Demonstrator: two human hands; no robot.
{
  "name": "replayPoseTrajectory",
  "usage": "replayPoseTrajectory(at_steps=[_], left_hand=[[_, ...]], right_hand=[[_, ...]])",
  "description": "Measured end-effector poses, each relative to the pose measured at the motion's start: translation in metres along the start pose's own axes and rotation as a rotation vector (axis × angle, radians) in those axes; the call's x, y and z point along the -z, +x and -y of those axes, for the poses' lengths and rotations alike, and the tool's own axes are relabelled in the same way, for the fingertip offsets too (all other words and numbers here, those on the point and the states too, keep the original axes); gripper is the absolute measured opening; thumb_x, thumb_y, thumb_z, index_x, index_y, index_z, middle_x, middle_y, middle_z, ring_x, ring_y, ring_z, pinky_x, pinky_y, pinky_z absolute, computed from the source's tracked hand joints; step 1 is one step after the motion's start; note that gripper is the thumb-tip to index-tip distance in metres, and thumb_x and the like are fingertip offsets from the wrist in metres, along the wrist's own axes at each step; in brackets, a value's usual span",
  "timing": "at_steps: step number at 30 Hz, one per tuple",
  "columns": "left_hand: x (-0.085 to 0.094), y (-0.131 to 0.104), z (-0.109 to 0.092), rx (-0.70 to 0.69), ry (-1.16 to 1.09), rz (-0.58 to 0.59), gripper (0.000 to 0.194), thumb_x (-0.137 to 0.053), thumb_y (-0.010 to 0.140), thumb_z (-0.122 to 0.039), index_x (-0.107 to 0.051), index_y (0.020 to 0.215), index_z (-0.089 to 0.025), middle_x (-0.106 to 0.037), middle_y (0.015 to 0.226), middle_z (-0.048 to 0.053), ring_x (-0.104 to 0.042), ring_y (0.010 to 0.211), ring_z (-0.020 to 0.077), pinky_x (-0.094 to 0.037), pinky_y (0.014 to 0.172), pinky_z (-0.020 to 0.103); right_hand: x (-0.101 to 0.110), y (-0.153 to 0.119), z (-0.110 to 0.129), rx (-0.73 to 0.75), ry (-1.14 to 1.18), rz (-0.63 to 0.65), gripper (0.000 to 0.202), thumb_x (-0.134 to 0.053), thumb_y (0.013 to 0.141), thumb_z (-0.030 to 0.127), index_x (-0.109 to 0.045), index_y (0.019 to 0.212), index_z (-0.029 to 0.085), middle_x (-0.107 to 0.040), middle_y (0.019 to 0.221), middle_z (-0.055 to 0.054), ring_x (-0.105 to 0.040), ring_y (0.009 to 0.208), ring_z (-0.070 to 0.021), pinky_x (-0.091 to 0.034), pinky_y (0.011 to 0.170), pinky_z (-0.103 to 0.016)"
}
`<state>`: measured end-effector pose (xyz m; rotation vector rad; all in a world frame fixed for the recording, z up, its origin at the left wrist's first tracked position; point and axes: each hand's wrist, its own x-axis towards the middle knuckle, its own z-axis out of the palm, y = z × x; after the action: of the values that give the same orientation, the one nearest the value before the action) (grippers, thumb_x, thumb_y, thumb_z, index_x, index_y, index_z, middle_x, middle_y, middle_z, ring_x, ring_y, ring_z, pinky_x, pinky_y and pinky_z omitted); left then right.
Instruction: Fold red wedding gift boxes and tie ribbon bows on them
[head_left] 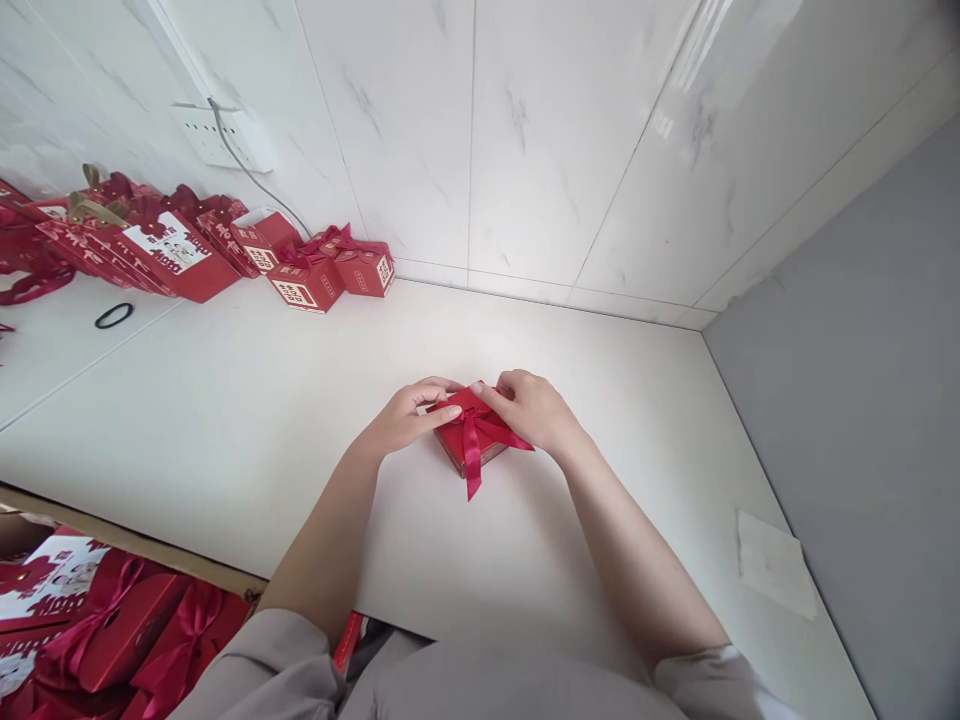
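Observation:
A small red gift box (pixel 452 440) rests on the white table in front of me, with a dark red satin ribbon (pixel 472 462) tied across its top and the tails hanging over the near side. My left hand (pixel 415 412) grips the box from the left, its thumb lying on top by the knot and its fingers behind. From the right, my right hand (pixel 527 402) closes on the box's far right edge, thumb on the top near the ribbon. The far side of the box and some fingertips are hidden.
Red gift boxes (pixel 315 284) and red gift bags (pixel 191 265) stand along the tiled wall at the back left. A black hair tie (pixel 114 316) lies before them. At the lower left, a carton (pixel 135 550) holds more ribboned boxes. A grey panel (pixel 847 330) bounds the right side.

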<state>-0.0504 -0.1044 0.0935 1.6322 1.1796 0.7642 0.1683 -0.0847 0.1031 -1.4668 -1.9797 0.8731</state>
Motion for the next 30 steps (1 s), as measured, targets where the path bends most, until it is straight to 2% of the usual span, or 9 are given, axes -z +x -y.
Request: replayPoseTrajectory(at_steps=[3,6,11,13,16,20,25,30], left_hand=[[-0.003,0.002,0.002,-0.005,-0.034,-0.008,0.038,-0.062,0.084,-0.046,-0.048,0.061,-0.019,-0.062,0.126,0.005,-0.060,0.109,0.0262,-0.048,0.092,0.041],[-0.003,0.002,0.003,-0.006,-0.069,-0.011,0.037,-0.062,0.084,-0.045,-0.048,0.062,-0.019,-0.061,0.127,0.007,-0.061,0.107,0.0264,-0.049,0.089,0.042],[0.000,0.003,0.006,-0.002,-0.119,-0.015,0.034,-0.064,0.082,-0.041,-0.048,0.062,-0.019,-0.061,0.128,0.007,-0.061,0.111,0.0283,-0.049,0.092,0.044],[0.003,0.004,0.008,0.001,-0.142,-0.027,0.033,-0.064,0.082,-0.039,-0.047,0.062,-0.019,-0.062,0.127,0.007,-0.060,0.114,0.0292,-0.048,0.096,0.046],[0.006,0.004,0.008,-0.010,-0.145,-0.110,0.032,-0.062,0.082,-0.036,-0.045,0.061,-0.019,-0.064,0.124,0.006,-0.055,0.122,0.0301,-0.041,0.105,0.050],[0.007,0.003,0.004,-0.006,-0.058,-0.186,0.024,-0.055,0.088,-0.042,-0.054,0.076,-0.021,-0.062,0.128,0.006,-0.049,0.129,0.0286,-0.035,0.110,0.051],[-0.008,0.004,-0.001,-0.027,0.016,-0.153,0.024,-0.057,0.089,-0.046,-0.056,0.088,-0.022,-0.058,0.131,0.006,-0.049,0.129,0.0255,-0.036,0.109,0.045],[-0.028,0.009,0.005,-0.011,-0.056,-0.243,0.027,-0.058,0.089,-0.046,-0.056,0.080,-0.020,-0.060,0.127,0.006,-0.056,0.120,0.0246,-0.043,0.100,0.040]], right_hand=[[-0.001,-0.007,0.004,0.060,-0.036,-0.045,0.032,-0.054,0.092,0.042,-0.052,0.067,0.021,-0.058,0.079,-0.004,-0.052,0.064,-0.0157,-0.038,0.058,-0.030],[0.011,-0.013,0.002,0.109,0.081,-0.002,0.024,-0.053,0.092,0.036,-0.058,0.073,0.022,-0.061,0.085,-0.003,-0.057,0.070,-0.0160,-0.042,0.062,-0.029],[0.035,-0.021,0.001,0.060,0.277,0.200,0.024,-0.053,0.093,0.039,-0.066,0.081,0.023,-0.068,0.084,-0.001,-0.061,0.074,-0.0166,-0.044,0.065,-0.029],[0.041,-0.022,0.000,0.030,0.303,0.228,0.025,-0.054,0.093,0.040,-0.067,0.080,0.023,-0.070,0.083,0.000,-0.062,0.078,-0.0172,-0.044,0.069,-0.029],[0.047,-0.022,-0.003,-0.027,0.313,0.245,0.027,-0.055,0.092,0.043,-0.065,0.078,0.022,-0.069,0.080,0.000,-0.062,0.075,-0.0171,-0.043,0.066,-0.029],[0.053,-0.023,-0.004,-0.064,0.316,0.311,0.028,-0.052,0.093,0.046,-0.063,0.082,0.023,-0.071,0.087,-0.001,-0.064,0.085,-0.0188,-0.043,0.069,-0.029],[0.053,-0.022,-0.002,-0.102,0.092,0.242,0.043,-0.045,0.093,0.059,-0.060,0.077,0.022,-0.067,0.083,-0.003,-0.061,0.079,-0.0197,-0.041,0.064,-0.029],[0.043,-0.018,-0.002,-0.132,-0.032,0.255,0.046,-0.043,0.093,0.060,-0.053,0.069,0.022,-0.064,0.074,-0.002,-0.056,0.067,-0.0178,-0.037,0.057,-0.029]])
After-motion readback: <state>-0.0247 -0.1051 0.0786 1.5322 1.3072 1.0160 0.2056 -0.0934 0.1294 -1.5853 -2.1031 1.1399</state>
